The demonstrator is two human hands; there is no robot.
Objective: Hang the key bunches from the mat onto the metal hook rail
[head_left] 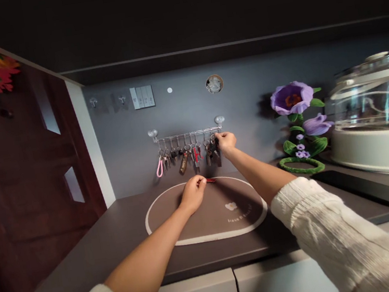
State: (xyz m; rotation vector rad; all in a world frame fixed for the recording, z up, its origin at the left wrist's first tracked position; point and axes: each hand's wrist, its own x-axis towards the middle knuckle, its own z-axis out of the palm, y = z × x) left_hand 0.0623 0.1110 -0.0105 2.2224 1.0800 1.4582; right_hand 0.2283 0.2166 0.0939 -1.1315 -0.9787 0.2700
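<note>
A chrome key rail (187, 134) is stuck to the grey wall with two suction cups. Several keys and key fobs hang from its hooks, among them a pink loop (160, 167). My right hand (225, 142) reaches up to the rail's right end, its fingers closed on a dark bunch of keys (213, 149) hanging there. My left hand (194, 191) is lower, over the back of the oval brown mat (226, 209), pinching a small red object (211, 180) that I cannot make out further.
A dark counter (97, 258) carries the mat. A knitted purple flower (296, 123) stands at the right, then a white appliance with a glass lid (376, 118) and a black flat slab (365, 186). A brown door (22, 191) is at the left. Light switches (142, 96) sit above the rail.
</note>
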